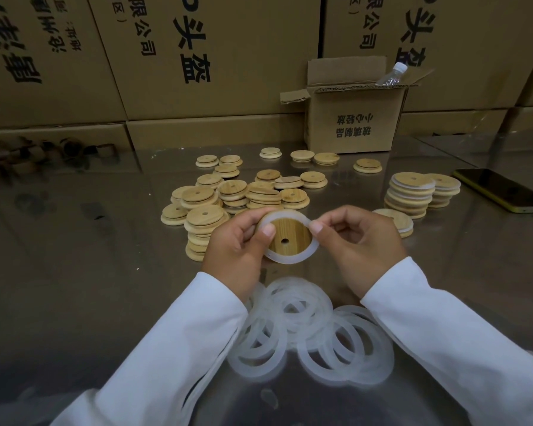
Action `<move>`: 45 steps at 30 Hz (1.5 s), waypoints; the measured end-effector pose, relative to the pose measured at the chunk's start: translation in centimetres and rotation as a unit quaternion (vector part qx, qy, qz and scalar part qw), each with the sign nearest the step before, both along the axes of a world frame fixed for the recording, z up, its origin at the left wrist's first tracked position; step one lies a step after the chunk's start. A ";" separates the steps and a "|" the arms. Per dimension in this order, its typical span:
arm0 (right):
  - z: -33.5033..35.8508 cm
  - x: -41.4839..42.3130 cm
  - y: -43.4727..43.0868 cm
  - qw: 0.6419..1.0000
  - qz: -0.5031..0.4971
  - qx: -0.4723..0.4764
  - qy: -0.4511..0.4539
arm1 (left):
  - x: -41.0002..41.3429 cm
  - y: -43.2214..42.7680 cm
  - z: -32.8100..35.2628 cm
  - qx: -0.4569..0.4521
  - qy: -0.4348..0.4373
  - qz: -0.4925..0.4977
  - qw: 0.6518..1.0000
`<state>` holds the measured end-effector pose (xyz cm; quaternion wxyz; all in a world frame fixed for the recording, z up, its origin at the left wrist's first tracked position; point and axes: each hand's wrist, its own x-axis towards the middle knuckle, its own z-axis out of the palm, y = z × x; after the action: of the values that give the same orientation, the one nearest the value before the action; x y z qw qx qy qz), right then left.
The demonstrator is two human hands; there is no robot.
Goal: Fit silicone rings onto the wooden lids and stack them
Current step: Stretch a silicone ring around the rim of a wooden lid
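Two stacks [413, 192] of ringed lids stand in front of the open box [351, 118] and a little to its right, white ring edges showing between the wooden discs. One more ringed lid [394, 219] lies flat just nearer the person than those stacks. That is the finished share as far as it can be seen, and it is the smaller part.

Dozens of bare lids [228, 195] lie heaped and scattered in front of the box and to its left, none with a ring on it. Farthest from the box, between the white sleeves, sits a loose pile of rings [305, 327].

Between that pile and the bare lids, well in front of the box, one lid [290, 238] is held above the table [90, 256], stepped side up. The left hand [237, 241] grips its left edge with curled fingers, its thumb laid on the ring [293, 259]. The right hand [360, 244] pinches the ring's upper right part between thumb and forefinger. The ring looks seated round the step along the near edge, while the far side seems not yet pressed home, so this fit is probably about half made.

Left to do: seat this ring, add the lid to a stack, then work through the bare heap.
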<state>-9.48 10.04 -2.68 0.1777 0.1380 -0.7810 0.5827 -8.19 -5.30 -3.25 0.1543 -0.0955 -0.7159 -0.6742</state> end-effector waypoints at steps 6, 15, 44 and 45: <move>0.1 0.2 0.0 1.000 0.017 -0.016 -0.004 | -0.1 -0.1 -0.3 0.064 -0.038 -0.052 0.996; -1.0 0.3 -0.6 0.997 -0.040 -0.024 -0.054 | -0.3 0.3 -0.3 0.170 -0.096 -0.053 0.979; 0.3 0.6 0.1 0.998 -0.024 0.041 0.032 | -0.1 -0.1 -0.2 0.108 -0.032 -0.030 0.993; 0.1 0.7 0.0 0.998 -0.028 0.042 0.034 | -0.1 0.0 -0.2 0.119 -0.039 -0.030 0.992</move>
<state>-8.81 10.09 -2.53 0.2147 0.1436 -0.8016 0.5392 -8.33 -5.34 -3.50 0.1167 -0.0715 -0.6326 -0.7623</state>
